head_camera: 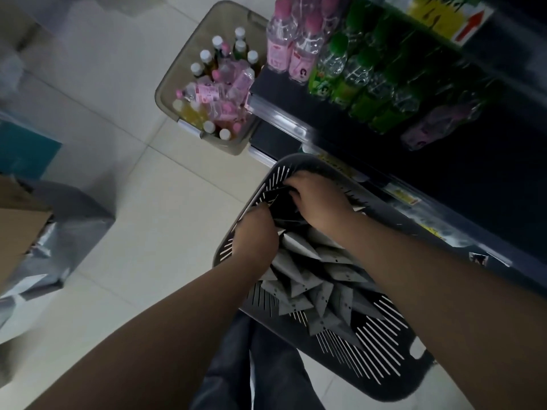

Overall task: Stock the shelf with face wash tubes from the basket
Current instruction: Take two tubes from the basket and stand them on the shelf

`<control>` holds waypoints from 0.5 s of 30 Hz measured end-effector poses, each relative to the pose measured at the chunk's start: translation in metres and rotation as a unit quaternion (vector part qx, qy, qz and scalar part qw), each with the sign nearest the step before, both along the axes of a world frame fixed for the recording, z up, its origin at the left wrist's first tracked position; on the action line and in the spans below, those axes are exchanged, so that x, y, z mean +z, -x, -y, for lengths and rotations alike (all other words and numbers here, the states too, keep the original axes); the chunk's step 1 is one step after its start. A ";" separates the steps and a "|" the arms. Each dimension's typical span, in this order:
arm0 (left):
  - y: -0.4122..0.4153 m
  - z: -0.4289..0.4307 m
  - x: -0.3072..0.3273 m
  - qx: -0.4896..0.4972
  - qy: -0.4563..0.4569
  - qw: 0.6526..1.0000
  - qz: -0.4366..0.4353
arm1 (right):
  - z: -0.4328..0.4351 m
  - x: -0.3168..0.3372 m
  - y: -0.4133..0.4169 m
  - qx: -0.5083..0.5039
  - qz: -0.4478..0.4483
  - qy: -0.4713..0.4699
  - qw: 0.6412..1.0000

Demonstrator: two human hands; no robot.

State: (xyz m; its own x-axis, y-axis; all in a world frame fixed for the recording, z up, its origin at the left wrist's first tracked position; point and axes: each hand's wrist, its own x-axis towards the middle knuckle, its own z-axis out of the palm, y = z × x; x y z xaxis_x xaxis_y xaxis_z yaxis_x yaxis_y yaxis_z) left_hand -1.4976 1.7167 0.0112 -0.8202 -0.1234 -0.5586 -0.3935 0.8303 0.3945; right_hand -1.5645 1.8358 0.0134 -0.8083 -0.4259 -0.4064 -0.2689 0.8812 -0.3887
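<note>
The face wash tubes (299, 247) are flat grey wedges with crimped, pointed-looking ends and tiny dark marks, some showing a dark face. They lie heaped at all angles in the basket (381, 365). None shows on the shelf (278, 115) in view.

The basket is dark plastic with rounded corners, and its walls are cut by rows of thin slots. It sits low against the foot of the shelf, just above the person's jeans (236, 365).

Both bare arms reach down into it. The right grip (319, 202) has its fingers curled over dark tubes at the far end of the heap and is holding them. The left grip (257, 232) is plunged in beside it, fingers buried among the tubes, so I cannot tell whether it grasps anything.

Further along the floor (133, 187), which is pale glossy tile, stands a smoky translucent bin (165, 93). It holds white-capped amber bottles and pink-labelled clear ones, some upright and some tumbled.

On the dark shelf stand clear, ribbed pink-capped bottles (284, 39), then rows of green-capped bottles (349, 72).

A cardboard box (17, 229) sits at the left, against crinkled silvery wrapping (74, 232).
</note>
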 end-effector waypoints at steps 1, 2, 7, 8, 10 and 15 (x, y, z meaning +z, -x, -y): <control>0.001 0.000 -0.002 -0.003 0.001 1.000 -0.002 | 0.001 -0.002 0.001 0.000 -0.005 -0.005 1.000; 0.001 0.000 -0.004 -0.007 0.002 1.000 -0.003 | 0.002 -0.004 0.001 0.001 -0.011 -0.011 1.000; 0.001 -0.001 -0.009 -0.028 0.024 0.999 -0.011 | 0.006 -0.009 0.003 0.002 -0.042 -0.048 0.998; 0.000 -0.001 -0.010 -0.028 0.025 0.999 -0.010 | 0.006 -0.010 0.003 0.000 -0.047 -0.052 0.998; -0.001 0.000 -0.010 -0.032 0.025 0.999 -0.017 | 0.007 -0.010 0.002 -0.007 -0.053 -0.052 0.997; -0.004 0.002 0.005 -0.049 0.043 0.998 -0.024 | 0.004 0.004 -0.007 -0.025 -0.073 -0.046 0.996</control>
